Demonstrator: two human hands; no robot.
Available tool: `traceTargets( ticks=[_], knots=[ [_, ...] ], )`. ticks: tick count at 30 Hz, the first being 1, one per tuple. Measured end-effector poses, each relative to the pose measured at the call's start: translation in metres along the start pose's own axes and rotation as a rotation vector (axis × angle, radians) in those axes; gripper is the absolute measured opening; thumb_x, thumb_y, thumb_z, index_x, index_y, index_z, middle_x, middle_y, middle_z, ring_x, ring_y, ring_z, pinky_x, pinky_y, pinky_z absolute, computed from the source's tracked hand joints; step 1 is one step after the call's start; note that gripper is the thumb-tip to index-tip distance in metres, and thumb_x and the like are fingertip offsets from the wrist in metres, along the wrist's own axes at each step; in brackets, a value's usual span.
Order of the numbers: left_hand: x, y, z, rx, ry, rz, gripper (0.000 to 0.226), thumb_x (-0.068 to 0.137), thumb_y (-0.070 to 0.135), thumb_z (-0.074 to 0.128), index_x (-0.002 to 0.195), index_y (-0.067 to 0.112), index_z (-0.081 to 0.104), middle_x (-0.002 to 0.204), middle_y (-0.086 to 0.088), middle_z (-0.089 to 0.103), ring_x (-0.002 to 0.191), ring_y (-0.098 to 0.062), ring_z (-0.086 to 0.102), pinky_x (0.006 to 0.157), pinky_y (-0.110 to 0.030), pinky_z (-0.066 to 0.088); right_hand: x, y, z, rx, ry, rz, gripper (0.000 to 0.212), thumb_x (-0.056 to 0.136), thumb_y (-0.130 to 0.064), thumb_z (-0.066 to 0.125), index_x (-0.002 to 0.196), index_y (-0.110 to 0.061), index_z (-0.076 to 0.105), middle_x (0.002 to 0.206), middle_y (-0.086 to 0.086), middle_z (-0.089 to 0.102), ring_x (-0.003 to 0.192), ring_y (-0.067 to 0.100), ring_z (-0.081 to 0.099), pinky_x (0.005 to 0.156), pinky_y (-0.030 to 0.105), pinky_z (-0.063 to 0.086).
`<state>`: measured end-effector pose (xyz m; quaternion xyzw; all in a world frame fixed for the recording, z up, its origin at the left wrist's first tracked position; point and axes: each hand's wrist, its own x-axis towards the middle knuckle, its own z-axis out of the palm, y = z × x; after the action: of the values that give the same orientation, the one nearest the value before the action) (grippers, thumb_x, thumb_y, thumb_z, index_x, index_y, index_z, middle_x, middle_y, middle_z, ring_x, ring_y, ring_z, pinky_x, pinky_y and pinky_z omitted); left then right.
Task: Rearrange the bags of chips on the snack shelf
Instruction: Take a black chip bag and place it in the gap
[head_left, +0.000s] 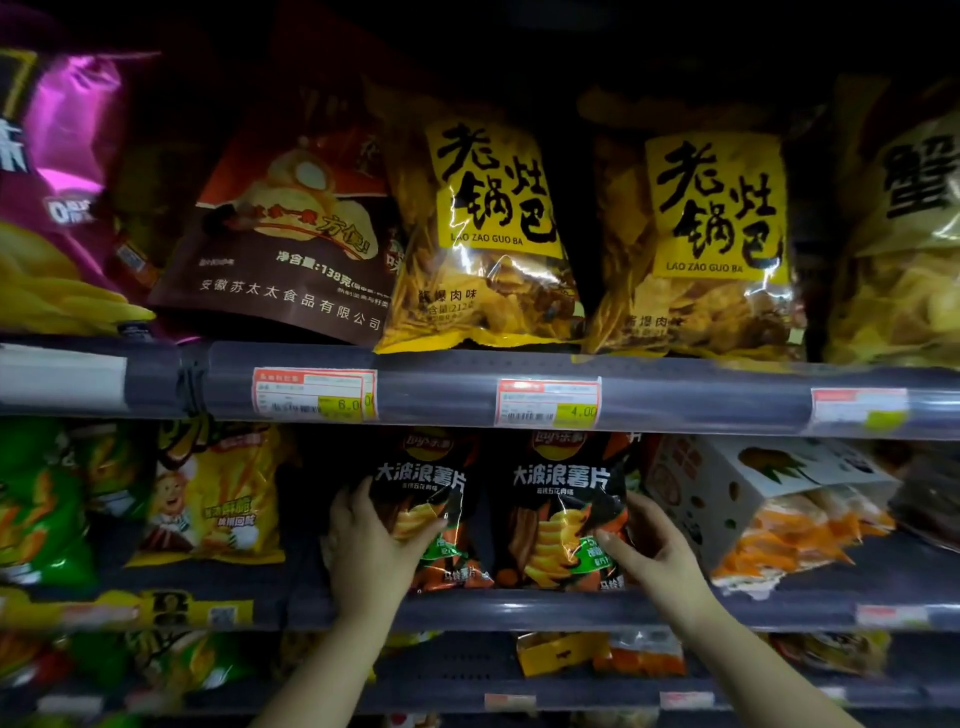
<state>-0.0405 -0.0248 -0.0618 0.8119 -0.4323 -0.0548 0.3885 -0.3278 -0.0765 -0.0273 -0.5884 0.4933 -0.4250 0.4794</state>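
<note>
Two black bags of wavy chips stand side by side on the middle shelf (519, 608). My left hand (371, 540) grips the left black bag (431, 499) at its left edge, thumb across the front. On the right black bag (556, 514), my right hand (652, 545) holds the right edge with the thumb pressed on the front. Both bags are upright and touch each other.
The upper shelf (675, 400) carries two yellow bags (483, 234) (711, 249), a brown bag (291, 234) and a purple bag (57, 197). On the middle shelf a yellow bag (218, 499) and green bags (36, 504) stand to the left, a tilted white-and-orange bag (769, 504) to the right. More bags fill the shelf below.
</note>
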Motion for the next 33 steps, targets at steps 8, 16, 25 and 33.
traceTargets(
  ticks=[8, 16, 25, 33],
  knots=[
    [-0.015, 0.013, 0.003, -0.361, 0.159, 0.014, 0.097, 0.059, 0.051, 0.074, 0.138, 0.012, 0.032, 0.138, -0.012, 0.046, 0.123, -0.031, 0.049, 0.089, -0.036, 0.048, 0.004, -0.004, 0.010, -0.168, 0.023, -0.061, 0.051, 0.072, -0.022, 0.081, 0.110, -0.030, 0.048, 0.100, -0.017, 0.059, 0.100, 0.010, 0.058, 0.083, 0.018, 0.043],
    [-0.015, 0.020, 0.003, -0.500, 0.177, 0.137, 0.093, 0.067, 0.039, 0.073, 0.140, 0.013, 0.023, 0.143, -0.011, 0.036, 0.131, -0.015, 0.035, 0.103, -0.027, 0.033, 0.000, 0.001, -0.002, -0.121, 0.104, -0.094, 0.056, 0.072, -0.021, 0.080, 0.119, -0.026, 0.051, 0.111, -0.018, 0.058, 0.109, 0.008, 0.053, 0.097, 0.033, 0.044],
    [0.000, 0.010, 0.017, -0.404, -0.065, 0.084, 0.097, 0.069, 0.053, 0.062, 0.143, 0.014, 0.012, 0.145, -0.013, 0.026, 0.134, -0.027, 0.032, 0.109, -0.044, 0.035, 0.019, 0.007, -0.005, -0.152, 0.024, 0.068, 0.074, 0.077, -0.025, 0.076, 0.139, -0.016, 0.038, 0.128, -0.001, 0.051, 0.115, 0.013, 0.046, 0.098, 0.029, 0.037],
    [0.011, 0.018, 0.024, -0.445, -0.163, 0.085, 0.079, 0.086, 0.018, 0.062, 0.145, 0.013, 0.010, 0.149, -0.010, 0.020, 0.132, -0.012, 0.026, 0.104, -0.021, 0.025, 0.032, 0.003, 0.002, -0.265, 0.141, 0.060, 0.077, 0.077, -0.034, 0.075, 0.140, -0.009, 0.038, 0.143, 0.012, 0.047, 0.132, 0.030, 0.043, 0.100, 0.034, 0.038]
  ],
)
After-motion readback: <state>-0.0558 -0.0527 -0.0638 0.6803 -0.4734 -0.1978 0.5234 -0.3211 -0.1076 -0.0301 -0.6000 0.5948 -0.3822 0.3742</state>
